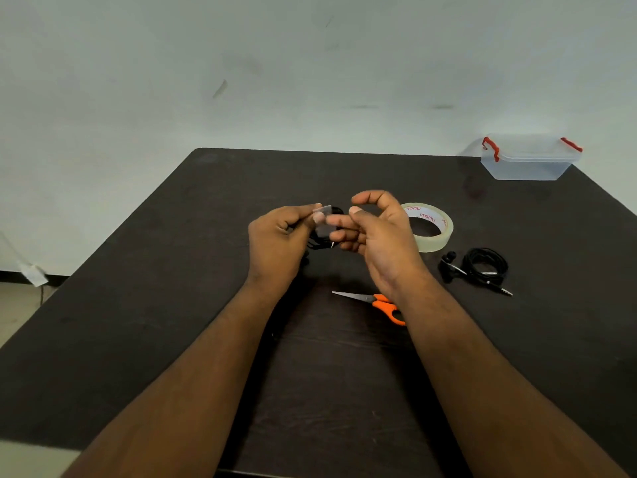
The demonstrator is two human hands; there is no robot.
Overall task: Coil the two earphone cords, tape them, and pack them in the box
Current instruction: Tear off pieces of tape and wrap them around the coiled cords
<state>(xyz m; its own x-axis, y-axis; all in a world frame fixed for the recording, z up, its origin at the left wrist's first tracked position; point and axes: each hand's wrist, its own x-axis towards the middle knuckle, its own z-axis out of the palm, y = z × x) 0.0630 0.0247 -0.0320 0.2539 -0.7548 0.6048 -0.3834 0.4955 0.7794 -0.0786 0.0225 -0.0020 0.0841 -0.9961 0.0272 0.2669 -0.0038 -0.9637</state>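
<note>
Scissors [379, 302]: nearest item, flat on the worktop [144, 305] under the right forearm; blades point left, orange handles right, partly hidden by the arm.
Left hand [279, 236]: raised over mid-worktop, fingers curled, thumb and forefinger pinching a black coil [324, 241] with a clear tape strip [322, 219] at its top.
Right hand [375, 232]: just right of the left one, palm turned inward, fingers loosely bent; fingertips reach the strip and coil, thumb lifted free. Whether it grips or only touches cannot be told.
Held coil: between the two hands, hanging down from the pinch, plug tip poking right at its lower edge. Taping looks under way, not finished, by my reading.
Second coil [486, 265]: on the worktop, right of the right hand and well apart from it; bundle lies left-right, earbud at left, plug at lower right. Any tape on it cannot be made out.
Tape roll [431, 227]: flat, just behind the right hand, between hands and box.
Box [527, 160]: far right corner, clear with red clips, close to the far edge; whether its lid is on cannot be told.
Key relation: box lies far-right of both hands, right hand nearer.
Room: bare worktop between roll and box gives a free path, passing the roll.
</note>
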